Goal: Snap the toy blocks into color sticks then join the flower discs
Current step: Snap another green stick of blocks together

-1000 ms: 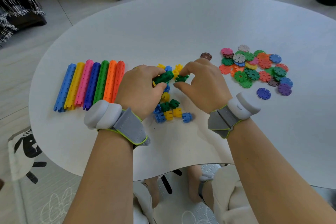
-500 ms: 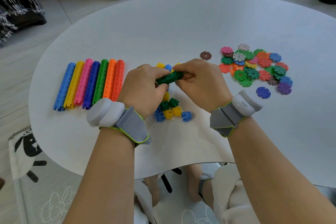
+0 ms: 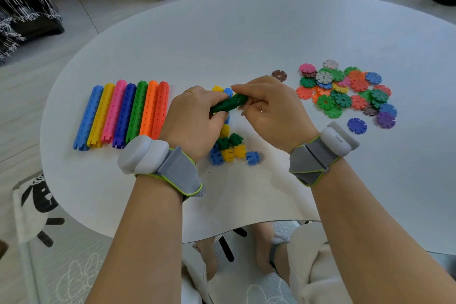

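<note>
A short dark green block stick (image 3: 229,103) hangs just above the white table, held at both ends. My left hand (image 3: 197,121) grips its near left end; my right hand (image 3: 269,116) pinches its far right end. Under my hands lies a small heap of loose blocks (image 3: 230,149) in blue, yellow and green, partly hidden. Several finished sticks (image 3: 123,113) lie side by side at the left: light blue, yellow, pink, dark blue, green and two orange. A pile of flower discs (image 3: 345,91) in many colours sits at the right.
A single brown disc (image 3: 279,75) lies apart, left of the disc pile, and a blue disc (image 3: 357,125) lies apart near its front. The white table (image 3: 222,39) has a curved front edge close to my wrists. Floor and furniture lie beyond.
My right hand brought a green block to the short stick in my left hand and joined it. Both hands now hold the longer green stick together.
</note>
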Available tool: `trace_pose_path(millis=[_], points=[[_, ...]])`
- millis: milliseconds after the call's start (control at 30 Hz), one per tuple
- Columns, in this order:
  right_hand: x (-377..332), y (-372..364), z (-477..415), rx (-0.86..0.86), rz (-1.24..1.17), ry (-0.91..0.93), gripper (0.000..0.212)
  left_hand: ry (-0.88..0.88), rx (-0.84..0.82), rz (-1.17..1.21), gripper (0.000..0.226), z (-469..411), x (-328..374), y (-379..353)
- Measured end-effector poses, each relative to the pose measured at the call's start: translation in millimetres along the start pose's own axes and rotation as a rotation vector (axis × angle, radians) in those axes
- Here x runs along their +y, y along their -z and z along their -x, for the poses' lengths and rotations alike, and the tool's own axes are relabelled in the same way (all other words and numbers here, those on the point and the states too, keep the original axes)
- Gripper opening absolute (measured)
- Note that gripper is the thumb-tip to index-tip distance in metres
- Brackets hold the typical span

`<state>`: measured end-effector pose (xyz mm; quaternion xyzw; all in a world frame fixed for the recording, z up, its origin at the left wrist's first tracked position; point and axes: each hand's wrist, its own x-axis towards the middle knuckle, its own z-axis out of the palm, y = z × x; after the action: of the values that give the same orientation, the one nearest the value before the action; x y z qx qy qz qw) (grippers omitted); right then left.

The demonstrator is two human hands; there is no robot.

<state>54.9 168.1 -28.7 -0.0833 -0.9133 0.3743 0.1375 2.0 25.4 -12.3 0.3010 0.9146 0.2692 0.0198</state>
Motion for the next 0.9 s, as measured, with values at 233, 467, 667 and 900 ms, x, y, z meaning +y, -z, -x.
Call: trace_pose_path(millis=[233, 467, 667, 900], points=[[-4.2, 2.9, 3.5, -0.072, -0.102, -0.017, 0.046, -0.048, -0.006, -0.013, 0.034, 2.8, 2.3, 2.6], [0.5, 2.9, 10.4, -0.084, -0.052, -0.074, 0.043, 0.049, 0.002, -0.016, 0.033, 2.6, -7.7, 11.2], [-1.7, 10.0, 11.6, -0.203, 0.092, -0.084, 0.019, 0.042, -0.022, -0.047, 0.031, 10.4, -9.3, 13.1], [-6.6, 4.5, 8.2, -0.346, 0.262, -0.034, 0.032, 0.036, -0.033, -0.014, 0.032, 11.7, -4.7, 10.5]])
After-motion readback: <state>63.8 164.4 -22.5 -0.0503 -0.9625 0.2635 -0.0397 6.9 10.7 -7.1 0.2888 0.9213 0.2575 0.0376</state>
